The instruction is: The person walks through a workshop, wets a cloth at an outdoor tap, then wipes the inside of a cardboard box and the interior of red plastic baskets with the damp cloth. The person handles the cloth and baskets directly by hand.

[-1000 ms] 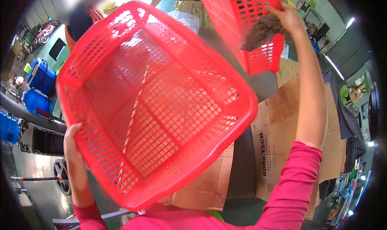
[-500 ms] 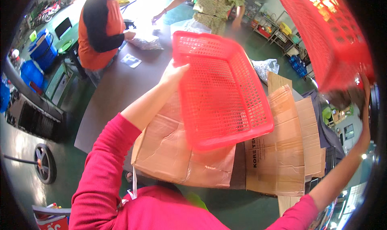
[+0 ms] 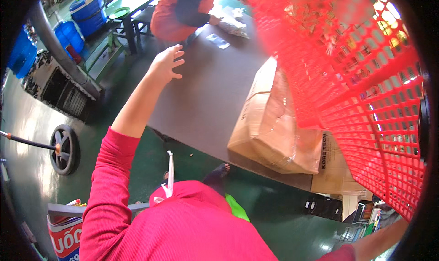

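Observation:
My left hand (image 3: 168,64) is raised over the grey tabletop, fingers spread, holding nothing. Very close on the right, red plastic basketwork (image 3: 379,123) with a perforated mesh fills much of the view. I cannot tell whether it is one basket or two together. My right forearm (image 3: 382,238) reaches up from the lower right to the basketwork's lower corner. The right hand itself does not show. Beneath and beside the red mesh, a brown cardboard box (image 3: 270,133) lies on the table's near right part.
The grey table (image 3: 201,96) spans the middle. A person in orange and black (image 3: 180,14) stands at its far side by a clear bag (image 3: 233,25) and a small packet (image 3: 218,41). More cardboard (image 3: 336,174) is at the right. A black wheel (image 3: 64,149) stands at left.
My left hand has let go of the red basket it held and moved left, fingers spread. The red basketwork now sits lower and larger on the right. The view has shifted.

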A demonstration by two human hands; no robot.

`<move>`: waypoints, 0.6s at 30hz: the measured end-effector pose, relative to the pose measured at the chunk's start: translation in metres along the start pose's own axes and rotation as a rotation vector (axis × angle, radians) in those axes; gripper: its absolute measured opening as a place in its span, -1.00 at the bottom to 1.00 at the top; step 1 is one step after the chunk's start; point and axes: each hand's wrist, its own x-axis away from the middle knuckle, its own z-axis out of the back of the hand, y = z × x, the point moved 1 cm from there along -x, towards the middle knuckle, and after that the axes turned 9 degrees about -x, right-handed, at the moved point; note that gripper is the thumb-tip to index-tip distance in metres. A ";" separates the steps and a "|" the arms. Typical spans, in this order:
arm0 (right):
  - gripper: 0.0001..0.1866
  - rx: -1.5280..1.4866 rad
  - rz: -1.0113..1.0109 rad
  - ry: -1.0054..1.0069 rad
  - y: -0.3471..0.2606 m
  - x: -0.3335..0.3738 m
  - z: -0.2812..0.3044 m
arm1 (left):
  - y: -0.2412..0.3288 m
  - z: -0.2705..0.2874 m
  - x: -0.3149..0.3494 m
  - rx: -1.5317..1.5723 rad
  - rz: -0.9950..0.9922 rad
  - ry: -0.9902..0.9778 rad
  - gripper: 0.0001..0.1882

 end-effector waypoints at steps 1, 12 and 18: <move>-0.64 -0.021 -0.004 -0.052 -0.014 -0.004 -0.010 | -0.002 0.027 0.009 0.037 -0.005 0.025 -0.45; -0.68 -0.292 0.130 -0.433 -0.177 -0.003 -0.216 | -0.091 0.178 0.083 0.066 0.103 0.222 -0.49; -0.87 0.043 0.456 -0.239 -0.237 0.095 -0.353 | -0.107 0.137 0.105 0.077 0.081 0.032 -0.24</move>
